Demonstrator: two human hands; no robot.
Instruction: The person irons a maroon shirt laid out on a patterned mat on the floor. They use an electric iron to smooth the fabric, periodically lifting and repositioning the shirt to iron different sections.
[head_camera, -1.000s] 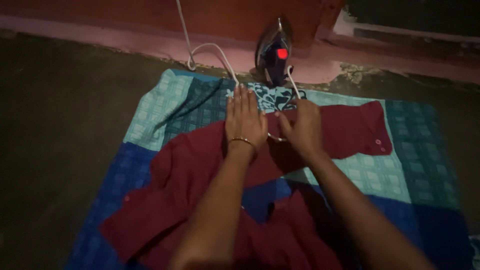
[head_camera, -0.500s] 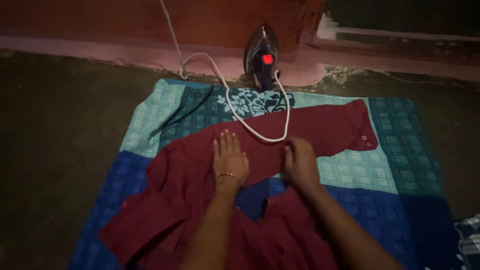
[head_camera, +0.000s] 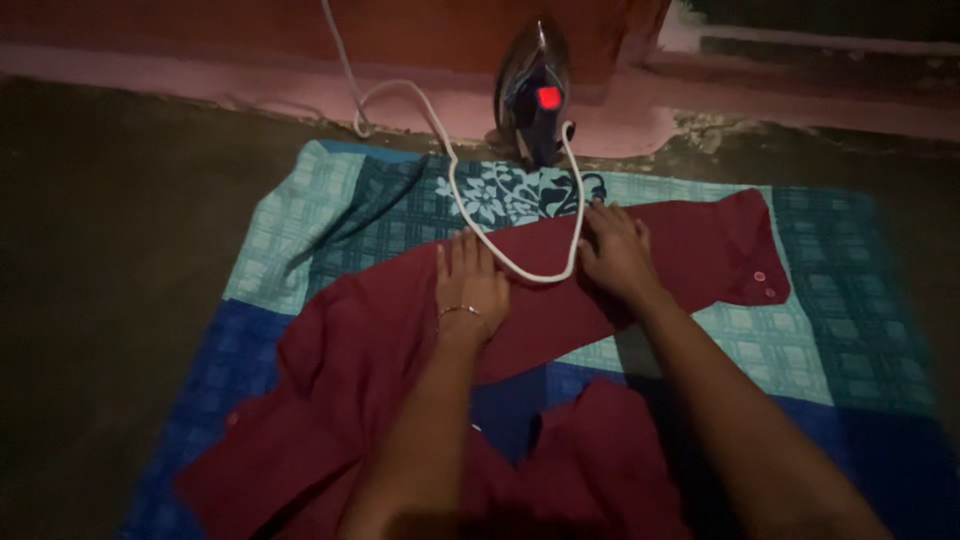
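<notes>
— Where does the dark red shirt (head_camera: 380, 350) lie, and which way does it run?

— On the blue and green checked blanket (head_camera: 850, 330) spread on the floor. Its sleeve (head_camera: 690, 260) stretches from the middle toward the blanket's right edge, long axis nearly level and rising slightly rightward, the buttoned cuff at the right end. The body bunches toward the near left corner.

— And the hands?

— Both lie flat, fingers spread, palms down on the sleeve, gripping nothing. The left hand (head_camera: 470, 285) presses where sleeve meets body; the right hand (head_camera: 615, 255) sits further along.

— Anything in the way?

— A white cord (head_camera: 505, 255) loops over the sleeve between the hands, touching the cloth. It runs to an iron (head_camera: 535, 95) standing upright at the blanket's far edge, a red light glowing on it.
</notes>
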